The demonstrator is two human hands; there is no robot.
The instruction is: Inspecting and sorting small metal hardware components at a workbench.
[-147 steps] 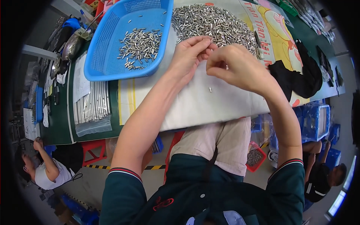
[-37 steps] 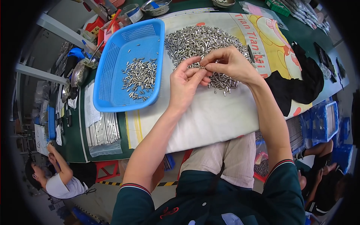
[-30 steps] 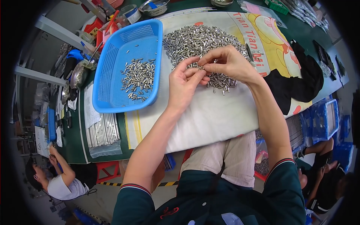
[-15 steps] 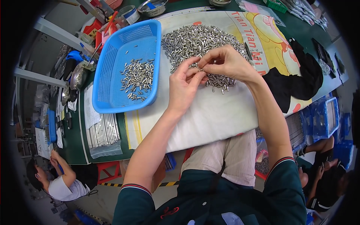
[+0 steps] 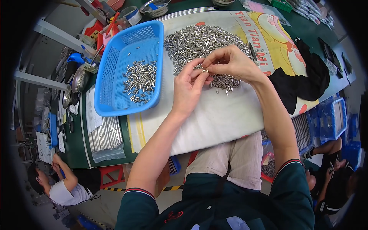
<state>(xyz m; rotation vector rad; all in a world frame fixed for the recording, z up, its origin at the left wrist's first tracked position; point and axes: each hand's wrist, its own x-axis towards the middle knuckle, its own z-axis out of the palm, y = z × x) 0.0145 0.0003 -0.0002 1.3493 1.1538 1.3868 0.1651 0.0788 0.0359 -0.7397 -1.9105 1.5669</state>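
Note:
My left hand (image 5: 188, 85) and my right hand (image 5: 232, 64) meet over the white cloth (image 5: 218, 115), fingertips almost touching. Between them are small shiny metal pins (image 5: 205, 71); how many is too small to tell. The left thumb and fingers are closed around them, and the right thumb and forefinger pinch at the same spot. Behind and below my hands spreads a big heap of short silvery metal pins (image 5: 203, 40). To the left, a blue plastic basket (image 5: 100, 90) with mesh walls holds a smaller pile of similar pins (image 5: 141, 78).
Black cloth (image 5: 285, 88) lies at the right of the table. Bagged metal rods (image 5: 105, 134) lie left of my forearm. Metal bowls (image 5: 155, 8) stand at the back. One person (image 5: 63, 184) sits at the lower left, another (image 5: 329, 184) at the lower right. Blue bins (image 5: 331, 119) stand at the right.
Shiny ends of the pins now show more plainly between my fingertips. My hands have barely shifted, and the basket and heap look the same.

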